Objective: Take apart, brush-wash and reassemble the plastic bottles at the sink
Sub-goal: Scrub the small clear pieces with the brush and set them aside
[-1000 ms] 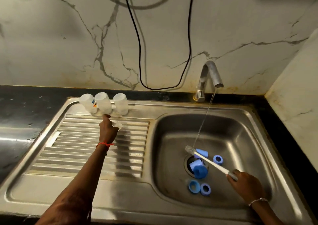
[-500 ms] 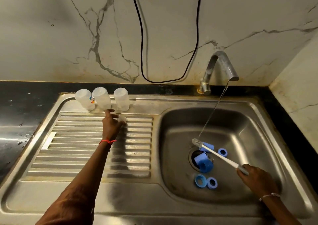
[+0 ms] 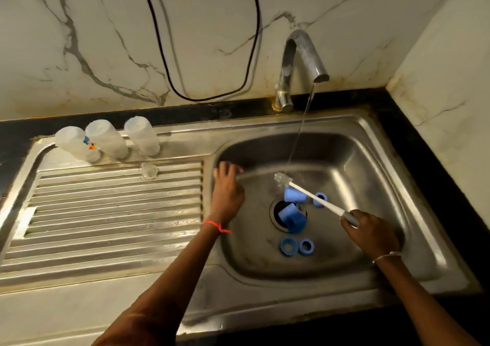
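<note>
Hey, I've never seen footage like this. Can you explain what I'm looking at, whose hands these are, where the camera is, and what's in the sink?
No machine here: a person wears a camera on the head, so you look down at their hands over a steel sink. The right hand grips a bottle brush, its head near the stream from the tap. The left hand is at the basin's left edge and holds nothing. In the basin lie blue caps and rings. Three clear bottles stand at the back of the draining board, a small clear piece before them.
</note>
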